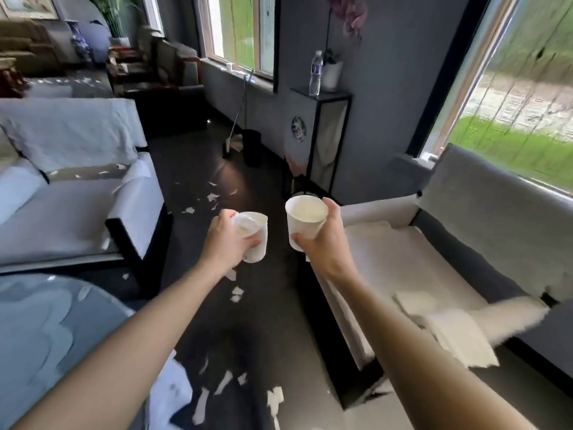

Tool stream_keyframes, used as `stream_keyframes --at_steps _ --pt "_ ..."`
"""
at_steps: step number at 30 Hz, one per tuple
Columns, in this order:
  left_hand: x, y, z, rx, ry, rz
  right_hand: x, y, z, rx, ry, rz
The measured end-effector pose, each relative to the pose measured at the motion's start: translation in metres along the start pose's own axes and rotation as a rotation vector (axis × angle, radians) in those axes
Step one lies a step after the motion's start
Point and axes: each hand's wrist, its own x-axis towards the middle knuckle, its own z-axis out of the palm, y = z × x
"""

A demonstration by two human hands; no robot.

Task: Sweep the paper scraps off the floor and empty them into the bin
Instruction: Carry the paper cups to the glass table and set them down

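Observation:
White paper scraps (235, 294) lie scattered on the dark floor, from near my feet to farther down the aisle. My left hand (226, 240) grips a white paper cup (255, 240) with crumpled paper inside it. My right hand (325, 240) grips a second white paper cup (305, 220), upright and held above the floor. Far ahead, a broom and dustpan (231, 141) lean by the wall under the window, beside a dark bin (252, 144).
A white-cushioned sofa (77, 212) stands on the left and an armchair (434, 259) with loose paper on its seat on the right. A glass table (46, 336) is at the lower left. A black stand (322, 97) with a water bottle lies ahead.

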Motion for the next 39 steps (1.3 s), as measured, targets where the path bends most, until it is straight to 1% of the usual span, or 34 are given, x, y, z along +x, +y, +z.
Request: stream_keyframes --at_steps 4,9,12,14,20,23,26,30,33,39 --pt "0.145 -0.017 0.045 -0.016 0.007 -0.054 0.151 0.043 0.043 0.026 -0.035 0.029" --pt "0.356 -0.024 0.099 0.012 0.019 -0.078 0.358 0.094 0.092 0.033 -0.04 0.051" --pt "0.473 -0.023 0.105 0.024 0.049 -0.08 0.479 0.104 0.121 0.015 -0.064 0.074" --pt "0.541 -0.035 0.099 0.041 0.087 -0.112 0.553 0.104 0.149 -0.005 -0.1 0.071" --pt "0.755 -0.101 0.091 0.055 0.159 -0.221 0.753 0.119 0.275 -0.005 -0.189 0.014" --pt "0.876 -0.132 0.093 0.067 0.182 -0.204 0.858 0.131 0.345 0.002 -0.199 -0.001" --pt "0.999 -0.15 0.088 0.084 0.206 -0.185 0.965 0.129 0.407 0.054 -0.201 0.054" --pt "1.147 -0.158 0.087 0.103 0.174 -0.149 1.095 0.125 0.466 0.066 -0.183 0.068" --pt "1.253 -0.164 0.099 0.139 0.124 -0.115 1.188 0.136 0.507 0.074 -0.148 0.077" --pt "1.481 -0.199 0.151 0.103 -0.009 -0.102 1.387 0.198 0.606 0.093 -0.068 0.146"
